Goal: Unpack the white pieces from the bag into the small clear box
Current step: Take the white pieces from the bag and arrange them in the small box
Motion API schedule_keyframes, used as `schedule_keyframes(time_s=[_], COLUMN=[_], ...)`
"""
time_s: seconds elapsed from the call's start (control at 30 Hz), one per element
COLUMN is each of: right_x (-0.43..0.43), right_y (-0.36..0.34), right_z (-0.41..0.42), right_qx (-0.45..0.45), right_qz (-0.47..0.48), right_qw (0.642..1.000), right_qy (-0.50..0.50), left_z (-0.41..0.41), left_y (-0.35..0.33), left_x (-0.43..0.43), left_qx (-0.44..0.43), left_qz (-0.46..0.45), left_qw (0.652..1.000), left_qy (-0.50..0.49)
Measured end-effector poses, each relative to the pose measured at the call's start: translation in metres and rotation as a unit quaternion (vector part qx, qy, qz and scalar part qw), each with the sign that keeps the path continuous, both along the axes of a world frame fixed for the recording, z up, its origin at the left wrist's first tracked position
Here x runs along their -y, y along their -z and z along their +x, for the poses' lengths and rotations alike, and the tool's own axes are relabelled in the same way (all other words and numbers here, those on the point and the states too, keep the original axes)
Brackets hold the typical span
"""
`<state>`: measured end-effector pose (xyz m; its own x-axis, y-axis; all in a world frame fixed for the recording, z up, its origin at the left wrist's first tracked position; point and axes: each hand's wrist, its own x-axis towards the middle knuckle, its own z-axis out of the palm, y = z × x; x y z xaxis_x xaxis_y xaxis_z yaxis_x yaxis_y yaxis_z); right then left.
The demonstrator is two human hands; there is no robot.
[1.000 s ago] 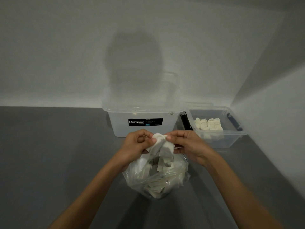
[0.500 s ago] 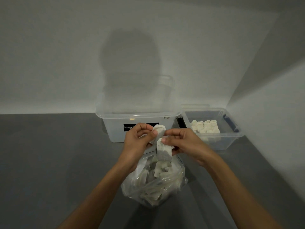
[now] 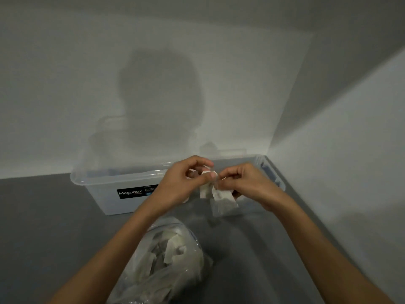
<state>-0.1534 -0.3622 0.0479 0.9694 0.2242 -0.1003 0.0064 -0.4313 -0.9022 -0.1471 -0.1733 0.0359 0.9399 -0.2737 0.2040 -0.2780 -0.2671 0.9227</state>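
small clear box (image 3: 263,163) mostly hidden, bag (image 3: 166,260) cropped

White pieces (image 3: 223,199) at centre; off-white ones in the clear bag (image 3: 153,270) at 6 o'clock. Black label (image 3: 131,193) with white lettering at 9 o'clock. Dark grey bench (image 3: 43,216), pale grey wall (image 3: 65,84).

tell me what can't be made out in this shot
Head view:
- small clear box: mostly hidden behind the right hand; contents unseen.
- white pieces, pinched between it and the left hand: blurred, count unclear.
- bag: bottom cut off by the frame edge; a forearm covers one side.
- big box label: small print too tiny to read.
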Motion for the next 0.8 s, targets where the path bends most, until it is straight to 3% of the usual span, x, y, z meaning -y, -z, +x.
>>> schedule_keyframes(time_s=[0.1, 0.23, 0.5, 0.8], right_x=[0.027, 0.072, 0.144, 0.182], right_y=[-0.007, -0.011, 0.014, 0.039], right_z=[0.012, 0.033, 0.073, 0.107], right_qx=[0.016, 0.051, 0.049, 0.083], right_qz=[-0.026, -0.03, -0.027, -0.019], right_qw=[1.0, 0.997, 0.991, 0.982], right_qy=[-0.006, 0.046, 0.121, 0.17], left_z=[0.024, 0.055, 0.115, 0.147], left_y=[-0.013, -0.021, 0.026, 0.085], left_x=[0.022, 0.056, 0.124, 0.208], left_qx=[0.071, 0.087, 0.036, -0.054], left_qz=[0.107, 0.152, 0.285, 0.323], left_qw=[0.991, 0.984, 0.957, 0.94], left_qy=[0.033, 0.026, 0.031, 0.099])
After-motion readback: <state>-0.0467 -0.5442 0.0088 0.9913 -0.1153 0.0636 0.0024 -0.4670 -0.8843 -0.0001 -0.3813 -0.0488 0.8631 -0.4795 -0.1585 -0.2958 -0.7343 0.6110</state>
